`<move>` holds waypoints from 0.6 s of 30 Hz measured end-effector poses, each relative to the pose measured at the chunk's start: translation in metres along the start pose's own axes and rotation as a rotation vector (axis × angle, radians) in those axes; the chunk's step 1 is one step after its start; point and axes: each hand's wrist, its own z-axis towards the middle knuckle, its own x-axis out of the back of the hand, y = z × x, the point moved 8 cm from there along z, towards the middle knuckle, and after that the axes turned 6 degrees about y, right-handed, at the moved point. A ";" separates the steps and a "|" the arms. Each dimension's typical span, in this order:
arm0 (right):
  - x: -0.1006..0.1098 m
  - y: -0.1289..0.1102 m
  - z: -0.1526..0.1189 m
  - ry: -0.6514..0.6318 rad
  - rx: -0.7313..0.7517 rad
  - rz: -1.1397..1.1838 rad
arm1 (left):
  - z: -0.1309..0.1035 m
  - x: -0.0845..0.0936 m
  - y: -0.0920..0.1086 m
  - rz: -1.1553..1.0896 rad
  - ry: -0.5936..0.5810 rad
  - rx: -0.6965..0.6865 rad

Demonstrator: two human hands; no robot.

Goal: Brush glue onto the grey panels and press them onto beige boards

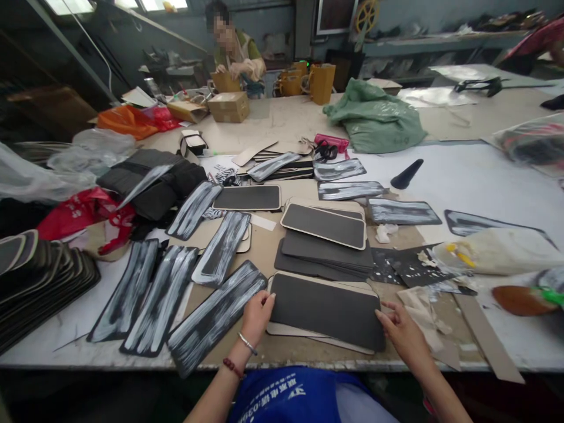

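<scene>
Between my hands a dark grey rounded panel (326, 311) lies over a stack of cream-edged panels (304, 336) at the table's front. My left hand (258, 314) pinches its left end, thumb against forefinger. At the right end my right hand (399, 326) grips the edge between thumb and fingers. Just beyond sits a pile of dark grey panels (317, 252), topped by a cream-rimmed panel (324, 225). Left of my left hand lies a dark panel streaked with white paste (218, 317). More streaked panels (161, 299) are spread farther left.
A stack of dark panels (39, 288) stands at the left edge. Pale scraps (423, 311) and a plastic bag (497, 249) lie to the right. Farther back are a green sack (374, 117), a cardboard box (228, 107) and a co-worker (240, 59).
</scene>
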 end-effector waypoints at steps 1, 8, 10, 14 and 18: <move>0.000 0.002 0.001 0.014 0.015 -0.019 | 0.002 -0.001 -0.001 0.005 -0.001 0.003; -0.003 0.009 0.006 0.046 0.016 -0.114 | 0.008 -0.008 -0.013 0.054 0.001 0.048; -0.003 0.006 0.006 0.067 0.027 -0.136 | 0.008 -0.009 -0.015 0.069 -0.006 0.058; 0.000 -0.004 0.003 0.115 0.078 -0.147 | 0.008 -0.009 -0.013 0.091 -0.026 0.066; 0.000 -0.008 0.002 0.138 0.094 -0.149 | 0.007 -0.009 -0.010 0.138 -0.045 0.061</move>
